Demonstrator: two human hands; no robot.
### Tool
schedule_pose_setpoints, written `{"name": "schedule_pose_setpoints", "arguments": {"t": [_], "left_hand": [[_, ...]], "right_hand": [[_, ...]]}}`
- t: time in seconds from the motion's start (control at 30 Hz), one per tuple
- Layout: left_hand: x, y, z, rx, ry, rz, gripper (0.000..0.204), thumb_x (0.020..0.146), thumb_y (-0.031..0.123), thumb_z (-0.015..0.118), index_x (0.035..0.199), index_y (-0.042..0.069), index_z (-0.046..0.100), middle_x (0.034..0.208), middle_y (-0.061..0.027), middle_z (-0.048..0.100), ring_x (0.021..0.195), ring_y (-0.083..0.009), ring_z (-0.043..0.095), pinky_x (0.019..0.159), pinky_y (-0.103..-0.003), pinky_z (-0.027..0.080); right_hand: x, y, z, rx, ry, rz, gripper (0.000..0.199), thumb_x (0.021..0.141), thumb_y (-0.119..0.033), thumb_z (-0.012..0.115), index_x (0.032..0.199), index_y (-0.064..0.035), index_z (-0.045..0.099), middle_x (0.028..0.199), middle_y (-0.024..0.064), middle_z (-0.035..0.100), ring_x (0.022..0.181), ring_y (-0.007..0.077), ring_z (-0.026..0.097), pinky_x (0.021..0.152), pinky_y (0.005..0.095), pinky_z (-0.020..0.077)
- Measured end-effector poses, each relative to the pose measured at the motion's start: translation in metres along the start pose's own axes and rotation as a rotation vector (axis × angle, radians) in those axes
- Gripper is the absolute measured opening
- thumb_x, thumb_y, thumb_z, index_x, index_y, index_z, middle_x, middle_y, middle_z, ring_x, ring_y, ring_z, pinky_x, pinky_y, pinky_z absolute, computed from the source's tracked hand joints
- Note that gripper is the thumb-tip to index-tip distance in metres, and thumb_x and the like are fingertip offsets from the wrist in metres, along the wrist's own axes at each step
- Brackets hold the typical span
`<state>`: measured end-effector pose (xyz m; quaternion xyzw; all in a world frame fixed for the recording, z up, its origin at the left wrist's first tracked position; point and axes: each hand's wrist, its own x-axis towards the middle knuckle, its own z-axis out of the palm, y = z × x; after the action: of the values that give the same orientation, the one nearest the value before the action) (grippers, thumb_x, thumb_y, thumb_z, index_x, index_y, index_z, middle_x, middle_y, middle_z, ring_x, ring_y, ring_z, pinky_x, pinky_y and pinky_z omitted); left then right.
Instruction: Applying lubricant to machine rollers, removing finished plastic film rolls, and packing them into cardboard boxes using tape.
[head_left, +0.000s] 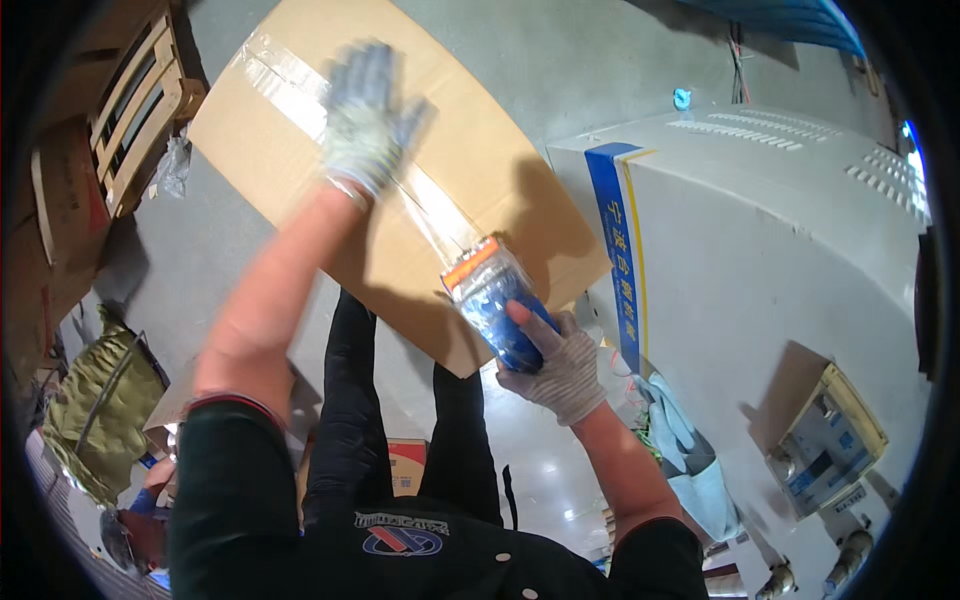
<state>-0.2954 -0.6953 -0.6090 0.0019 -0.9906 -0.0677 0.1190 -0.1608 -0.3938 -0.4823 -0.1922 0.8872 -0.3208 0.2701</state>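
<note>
A brown cardboard carton (pixel 470 120) lies in front of me, turned at a slant. A strip of clear packing tape (pixel 437 212) runs along its top from the far left edge toward the near side. Over the strip, my left hand (pixel 362 130), in a pale knit glove with grey fingers, is stretched out flat with its fingers apart, a little blurred. My right hand (pixel 562 372), gloved too, grips a blue tape dispenser (pixel 498 312) with an orange front edge. The dispenser sits at the carton's near part, where the tape strip ends.
On the right stands a large light-grey machine cabinet (pixel 740 230) with a blue band and vents. A control panel (pixel 830 440) juts from it, and pale cloth (pixel 695 465) hangs nearby. At left are a wooden pallet (pixel 140 110), green fabric (pixel 100 405) and another person (pixel 135 535).
</note>
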Motion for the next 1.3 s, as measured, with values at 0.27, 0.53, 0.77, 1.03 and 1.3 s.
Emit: {"name": "schedule_pose_setpoints", "arguments": {"t": [0.27,0.53,0.77,1.03,1.3], "left_hand": [[-0.043,0.067,-0.017,-0.156,-0.095,0.112,0.070,0.079,0.040,0.061,0.134,0.004,0.037,0.139,-0.0165,0.038,0.129,-0.0363,0.033,0.109,-0.049,0.022],[-0.033,0.084,-0.002,-0.109,0.000,0.141,0.066,0.084,0.043,0.055,0.135,0.006,0.038,0.140,-0.0167,0.037,0.130,-0.0374,0.032,0.109,-0.049,0.021],[-0.044,0.090,-0.016,-0.028,0.004,0.049,0.069,0.081,0.043,0.058,0.134,0.002,0.039,0.139,-0.0185,0.037,0.131,-0.0364,0.031,0.110,-0.049,0.017],[-0.123,0.221,-0.047,-0.365,-0.566,0.364,0.076,0.075,0.041,0.061,0.141,0.012,0.034,0.145,-0.0074,0.032,0.136,-0.0258,0.024,0.112,-0.050,0.010],[-0.184,0.139,-0.065,-0.355,-0.460,0.447,0.059,0.079,0.021,0.051,0.136,0.011,0.039,0.139,-0.0062,0.038,0.131,-0.0238,0.033,0.112,-0.045,0.018]], "right_hand": [[-0.044,0.020,0.002,0.032,0.068,-0.019,0.079,0.054,-0.027,0.078,0.127,-0.0321,0.048,0.092,0.0141,0.056,0.079,0.0336,0.058,0.068,0.0419,0.0506],[-0.170,0.196,0.047,-0.074,0.031,0.171,0.079,0.052,-0.022,0.078,0.125,-0.0349,0.048,0.090,0.0143,0.056,0.078,0.0339,0.059,0.068,0.0424,0.0514],[-0.022,0.080,0.037,-0.138,-0.307,0.549,0.068,0.058,-0.037,0.068,0.121,-0.0157,0.055,0.108,0.0197,0.060,0.097,0.0375,0.058,0.088,0.0402,0.0464],[-0.022,0.127,0.060,-0.155,-0.211,0.674,0.060,0.072,-0.038,0.067,0.123,-0.0129,0.050,0.115,0.0135,0.061,0.106,0.0320,0.057,0.088,0.0385,0.0454],[-0.047,0.000,-0.004,0.526,0.704,0.509,0.071,0.065,-0.019,0.076,0.126,0.0014,0.047,0.110,0.0130,0.059,0.090,0.0256,0.059,0.078,0.0312,0.0483]]}}
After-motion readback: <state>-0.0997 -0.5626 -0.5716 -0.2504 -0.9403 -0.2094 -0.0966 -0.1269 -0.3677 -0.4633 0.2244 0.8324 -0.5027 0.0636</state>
